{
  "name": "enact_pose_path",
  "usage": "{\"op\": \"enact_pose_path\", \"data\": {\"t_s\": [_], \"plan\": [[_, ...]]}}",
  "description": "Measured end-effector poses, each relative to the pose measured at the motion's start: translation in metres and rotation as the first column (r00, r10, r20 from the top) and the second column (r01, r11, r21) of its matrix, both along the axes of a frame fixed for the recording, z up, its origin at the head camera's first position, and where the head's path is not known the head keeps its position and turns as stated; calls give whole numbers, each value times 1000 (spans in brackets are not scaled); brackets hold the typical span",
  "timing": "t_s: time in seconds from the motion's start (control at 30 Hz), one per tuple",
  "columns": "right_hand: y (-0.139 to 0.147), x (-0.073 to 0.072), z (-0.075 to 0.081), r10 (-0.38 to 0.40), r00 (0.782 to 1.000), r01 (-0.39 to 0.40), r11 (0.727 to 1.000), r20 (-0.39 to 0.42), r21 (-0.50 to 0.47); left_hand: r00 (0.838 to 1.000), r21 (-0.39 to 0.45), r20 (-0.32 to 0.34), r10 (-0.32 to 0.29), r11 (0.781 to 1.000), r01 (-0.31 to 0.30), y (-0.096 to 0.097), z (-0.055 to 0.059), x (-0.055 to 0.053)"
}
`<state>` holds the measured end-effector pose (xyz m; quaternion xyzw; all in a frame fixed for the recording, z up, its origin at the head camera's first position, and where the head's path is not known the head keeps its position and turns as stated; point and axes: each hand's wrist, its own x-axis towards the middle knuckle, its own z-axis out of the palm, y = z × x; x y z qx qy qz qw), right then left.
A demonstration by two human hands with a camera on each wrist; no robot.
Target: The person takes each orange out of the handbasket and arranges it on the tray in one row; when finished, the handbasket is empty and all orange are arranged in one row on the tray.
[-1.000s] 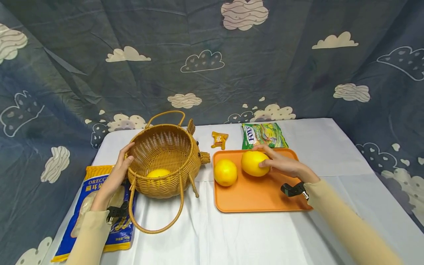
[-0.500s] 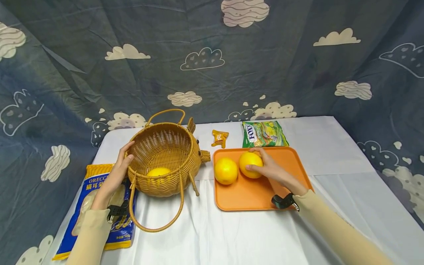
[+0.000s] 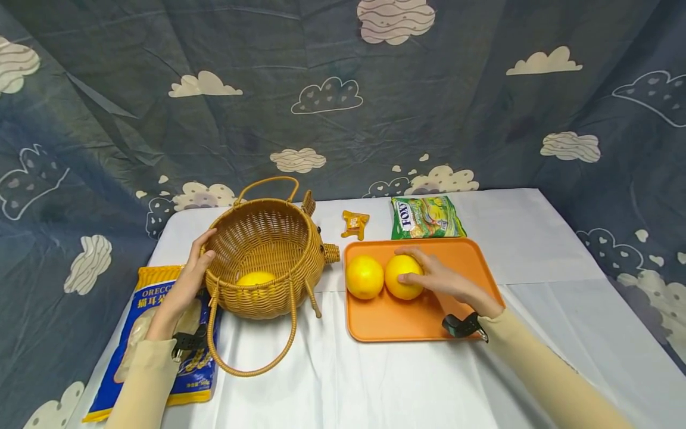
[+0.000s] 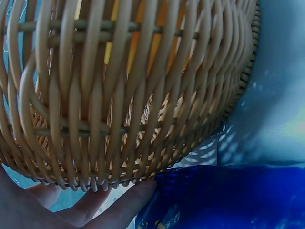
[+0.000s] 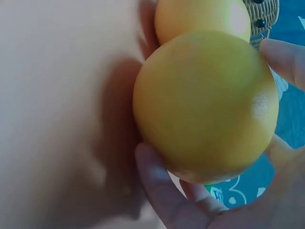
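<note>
My right hand curves its fingers and thumb round a round yellow orange over the orange tray. Just left of it on the tray sits a second orange; the two look side by side, and the right wrist view overlaps them. On the left, my left hand touches the rim of a pig-shaped wicker basket, fingers fairly straight. The left wrist view shows its fingertips right at the woven edge. Inside the basket lies a yellow fruit, partly hidden by the near wall.
A blue pasta bag lies beneath my left forearm, beside the basket. Behind the tray are a green candy bag and a small orange wrapped snack. One basket handle droops forward onto the white cloth.
My right hand has brought the orange leftward and then a little nearer, right beside the other one. The left hand and the basket stay in place.
</note>
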<state>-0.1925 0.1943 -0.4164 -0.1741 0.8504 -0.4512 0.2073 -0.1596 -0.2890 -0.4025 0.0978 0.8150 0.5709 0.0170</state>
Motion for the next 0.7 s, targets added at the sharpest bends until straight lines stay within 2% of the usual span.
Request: {"op": "enact_pose_path", "data": {"t_s": [0.07, 0.27, 0.5, 0.7], "plan": [[1, 1, 0, -5, 999, 5, 1000, 39, -10, 1000, 1, 2, 1, 1000, -1, 0, 0, 0], [1, 1, -4, -34, 997, 36, 999, 69, -25, 1000, -7, 8, 8, 1000, -8, 1, 1, 1], [3, -1, -4, -15, 999, 15, 1000, 38, -12, 1000, 0, 8, 6, 1000, -6, 0, 0, 1], [7, -4, -5, 6, 1000, -6, 999, -3, 44, 1000, -11, -2, 11, 1000, -11, 0, 0, 0]]}}
